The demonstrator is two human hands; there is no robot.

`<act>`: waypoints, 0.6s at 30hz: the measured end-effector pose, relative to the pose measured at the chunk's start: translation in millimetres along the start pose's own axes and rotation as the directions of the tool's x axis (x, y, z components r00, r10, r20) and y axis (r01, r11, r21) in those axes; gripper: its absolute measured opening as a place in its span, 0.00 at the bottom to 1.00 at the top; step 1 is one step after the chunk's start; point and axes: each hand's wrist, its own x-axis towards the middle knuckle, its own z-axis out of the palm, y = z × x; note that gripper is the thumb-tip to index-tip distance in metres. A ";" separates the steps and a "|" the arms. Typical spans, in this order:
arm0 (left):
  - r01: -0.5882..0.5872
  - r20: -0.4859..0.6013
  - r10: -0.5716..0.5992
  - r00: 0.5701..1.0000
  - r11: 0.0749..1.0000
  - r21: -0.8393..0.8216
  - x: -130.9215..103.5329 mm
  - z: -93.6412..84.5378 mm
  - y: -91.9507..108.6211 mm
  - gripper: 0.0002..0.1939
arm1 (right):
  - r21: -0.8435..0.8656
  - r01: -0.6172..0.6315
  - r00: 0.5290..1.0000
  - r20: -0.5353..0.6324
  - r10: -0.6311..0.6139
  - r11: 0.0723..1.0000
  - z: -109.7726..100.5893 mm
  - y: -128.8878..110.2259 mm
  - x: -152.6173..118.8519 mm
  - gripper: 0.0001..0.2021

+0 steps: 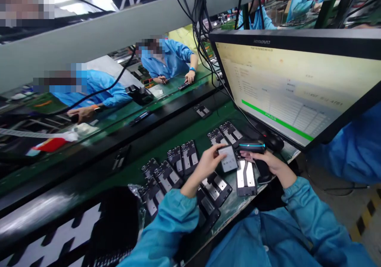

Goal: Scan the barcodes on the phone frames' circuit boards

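My left hand (208,162) is closed on the edge of a flat grey rectangular battery pack (228,158) with dark borders, thumb on its face. Just right of it, a black barcode scanner (251,145) with a lit blue strip points left over the pack. My right hand (266,160) is closed around the scanner's neck, fingers reaching left under its head; part of the grip is hidden. Directly below lies an opened phone body (246,177) with silver plates. More such phone bodies (166,175) lie in rows left of my hands, some overlapping.
A Lenovo monitor (297,88) showing a green PASS bar stands at the right, a black mouse (272,141) near its base. Cables (202,21) hang above. A dark conveyor belt (119,140) runs behind the phones. Co-workers in blue sit across it. A black tray (116,219) is lower left.
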 end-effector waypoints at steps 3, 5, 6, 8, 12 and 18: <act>-0.002 0.043 0.003 0.999 1.000 -0.013 -14.4 39.0 -3.7 0.20 | 0.057 -0.045 0.999 -0.013 0.046 0.997 -5.2 -2.3 7.8 0.21; -0.055 0.063 0.053 0.997 0.998 0.033 -17.9 55.2 -4.7 0.19 | 0.080 -0.071 0.997 -0.004 0.072 0.994 -6.9 -3.6 12.0 0.21; -0.096 0.075 0.091 0.993 0.993 0.068 -18.3 59.3 -4.6 0.18 | 0.089 -0.079 0.997 -0.001 0.080 0.993 -7.5 -4.0 13.8 0.21; -0.176 0.113 0.159 0.981 0.971 0.160 -19.5 62.6 -4.1 0.17 | 0.101 -0.085 0.996 -0.008 0.087 0.991 -8.6 -3.8 16.1 0.21; -0.139 0.069 0.123 0.990 0.926 0.352 -42.4 80.3 -7.9 0.24 | 0.098 -0.035 0.994 -0.098 0.045 0.995 -9.0 -0.2 1.6 0.22; 0.083 -0.249 -0.076 0.965 0.996 0.017 -80.4 134.3 -7.8 0.33 | 0.011 0.014 0.964 -0.266 -0.010 1.000 5.2 18.5 -63.9 0.22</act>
